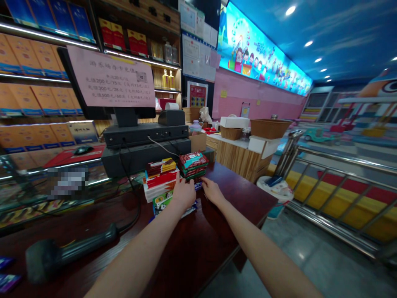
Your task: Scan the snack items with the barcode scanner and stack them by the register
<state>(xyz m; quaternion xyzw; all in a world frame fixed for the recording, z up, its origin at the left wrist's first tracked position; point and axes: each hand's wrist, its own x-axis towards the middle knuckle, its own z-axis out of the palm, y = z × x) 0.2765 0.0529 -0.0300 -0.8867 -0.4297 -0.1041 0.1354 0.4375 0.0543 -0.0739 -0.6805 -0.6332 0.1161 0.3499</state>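
Note:
My left hand [183,193] rests on a low stack of flat packets [163,200] on the dark red counter [198,248], its fingers curled over the stack's right edge. My right hand [211,189] lies beside it, fingertips touching the foot of a pile of red and green packets [193,164]. A taller stack of red, white and yellow packets [160,177] stands just left of my left hand. Whether either hand grips a packet is hidden by the backs of the hands.
A black cash register with a monitor and a pink paper sign [111,82] stands behind the packets. A barcode scanner [62,252] lies at the left of the counter. Shelves of boxed cartons [37,82] fill the left wall. Metal railings [341,194] run on the right.

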